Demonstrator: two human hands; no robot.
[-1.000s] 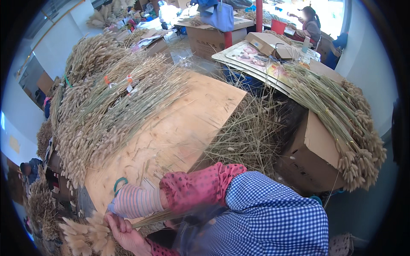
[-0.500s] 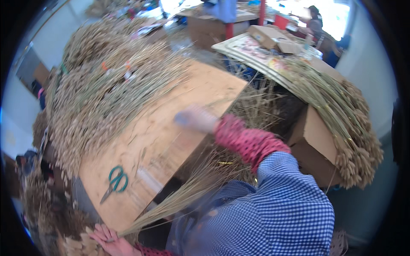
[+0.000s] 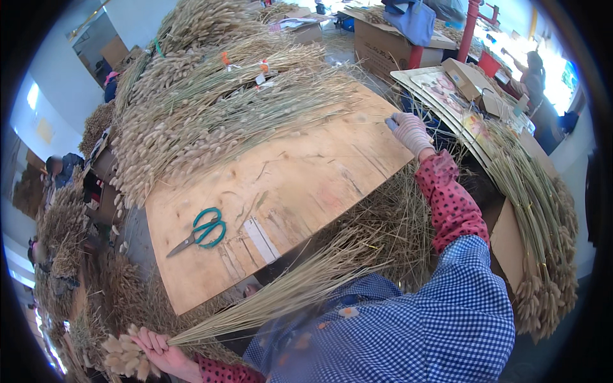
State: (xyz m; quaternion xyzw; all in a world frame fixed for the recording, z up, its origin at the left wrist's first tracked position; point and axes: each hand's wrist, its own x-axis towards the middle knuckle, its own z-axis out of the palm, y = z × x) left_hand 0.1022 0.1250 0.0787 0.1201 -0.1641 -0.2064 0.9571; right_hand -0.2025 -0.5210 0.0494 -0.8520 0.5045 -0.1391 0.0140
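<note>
Counts on and around the wooden board

One wooden board (image 3: pixel 300 185); one pair of teal-handled scissors (image 3: pixel 203 231) near its left corner; one white strip (image 3: pixel 262 239) by its near edge. Two hands: the left hand (image 3: pixel 159 348) grips one bunch of dried stems (image 3: pixel 281 297), the right hand (image 3: pixel 408 131), gloved, sits at the far right edge. Heaped bundles along the far edge cannot be counted.

A plywood worktop (image 3: pixel 300 172) slants across the middle, green-handled scissors (image 3: pixel 203 231) lying on its near part. Dried grass heaps (image 3: pixel 211 96) crowd its far side and spill to the floor. Cardboard boxes (image 3: pixel 389 45) stand behind, beside a red post (image 3: pixel 471 29). Pale walls (image 3: pixel 57 83) rise at left; bright daylight enters through a window (image 3: pixel 562 76) at right
</note>
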